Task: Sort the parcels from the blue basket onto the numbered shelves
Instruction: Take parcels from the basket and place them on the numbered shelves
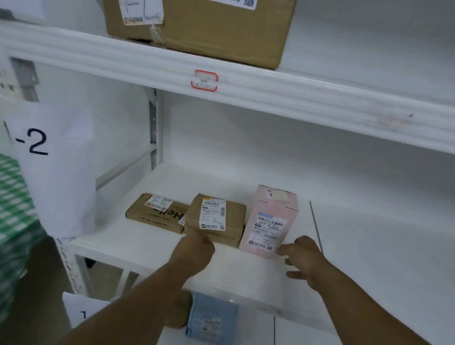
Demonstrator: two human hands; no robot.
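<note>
Head: right hand (305, 258) beside pink parcel (270, 223) (marked 1-2).

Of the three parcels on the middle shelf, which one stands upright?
The pink box, rightmost and nearest the right hand. It stands on end, while the left brown parcel and the middle brown parcel lie flat.

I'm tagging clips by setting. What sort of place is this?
Probably a parcel sorting or pickup room: white shelving, a paper sign reading "-2", and labelled parcels hand-marked by shelf, like the pink box marked "1-2" and the large carton marked "1-1" above.
</note>
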